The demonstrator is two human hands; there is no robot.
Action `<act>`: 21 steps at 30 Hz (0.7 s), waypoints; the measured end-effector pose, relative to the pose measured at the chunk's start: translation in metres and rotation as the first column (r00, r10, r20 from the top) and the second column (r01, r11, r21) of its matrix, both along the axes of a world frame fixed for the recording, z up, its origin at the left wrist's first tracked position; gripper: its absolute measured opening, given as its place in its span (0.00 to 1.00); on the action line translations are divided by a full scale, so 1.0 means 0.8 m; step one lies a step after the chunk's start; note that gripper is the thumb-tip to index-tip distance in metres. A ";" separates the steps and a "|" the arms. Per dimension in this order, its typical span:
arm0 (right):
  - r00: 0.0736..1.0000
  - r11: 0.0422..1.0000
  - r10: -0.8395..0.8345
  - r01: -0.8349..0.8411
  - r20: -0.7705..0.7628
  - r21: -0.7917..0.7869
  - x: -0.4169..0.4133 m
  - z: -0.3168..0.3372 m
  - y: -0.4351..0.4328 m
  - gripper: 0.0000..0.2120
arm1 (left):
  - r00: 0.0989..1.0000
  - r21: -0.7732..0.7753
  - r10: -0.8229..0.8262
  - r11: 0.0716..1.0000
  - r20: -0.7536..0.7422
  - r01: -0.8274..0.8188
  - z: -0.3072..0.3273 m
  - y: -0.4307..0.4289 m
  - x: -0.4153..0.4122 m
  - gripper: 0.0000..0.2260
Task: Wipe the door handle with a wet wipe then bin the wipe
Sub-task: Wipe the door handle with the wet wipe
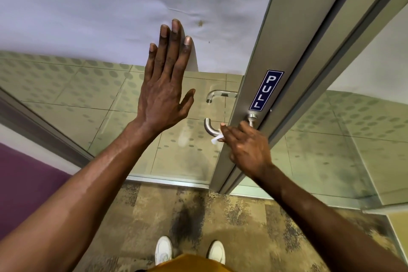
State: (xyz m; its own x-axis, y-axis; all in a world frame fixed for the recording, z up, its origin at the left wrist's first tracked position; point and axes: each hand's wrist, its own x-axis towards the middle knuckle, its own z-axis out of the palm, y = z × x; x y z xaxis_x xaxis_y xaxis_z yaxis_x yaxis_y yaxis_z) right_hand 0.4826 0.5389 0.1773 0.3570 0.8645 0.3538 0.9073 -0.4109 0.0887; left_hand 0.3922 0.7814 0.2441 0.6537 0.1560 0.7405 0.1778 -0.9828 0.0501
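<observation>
The left hand (164, 86) lies flat and open at the centre of the frame, fingers together and pointing to the top of the frame, palm against the glass door panel (66, 86). The right hand (245, 146), lower right of centre, is closed around a white wet wipe (217, 138) and around the door handle (209, 127). Only a small corner of the wipe shows, at the left edge of the fingers. The handle is a brushed metal bar. Its long axis runs left to right across the frame, from the metal door frame (254, 55) to a curved end at the left that turns toward the top of the frame. A second handle (218, 95) shows through the glass above it. A blue "PULL" sign (266, 90) sits on the door frame just above the handle's mount. White shoes (163, 249) stand on patterned carpet (254, 216) at the bottom of the frame.
</observation>
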 end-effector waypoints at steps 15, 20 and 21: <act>0.739 0.809 -0.525 0.588 -0.422 0.024 -0.069 0.046 0.123 0.08 | 0.998 0.025 0.018 1.000 -0.061 -0.017 0.001 0.010 -0.007 0.51; 0.863 0.899 -0.417 0.438 -0.286 0.009 -0.069 0.034 0.096 0.14 | 0.999 -0.014 0.006 1.000 -0.044 -0.006 0.001 0.004 -0.005 0.51; 0.890 0.924 -0.374 0.383 -0.261 -0.018 -0.067 0.030 0.084 0.16 | 0.999 -0.009 0.008 1.000 -0.046 -0.009 0.001 0.005 -0.005 0.51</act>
State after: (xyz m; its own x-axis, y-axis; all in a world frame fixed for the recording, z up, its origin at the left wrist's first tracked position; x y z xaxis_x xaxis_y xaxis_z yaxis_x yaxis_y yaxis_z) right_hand 0.4287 0.6063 0.2009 0.7364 0.6352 0.2328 0.6720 -0.7264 -0.1441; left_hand 0.3878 0.7852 0.2451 0.6860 0.1687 0.7078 0.1886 -0.9807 0.0510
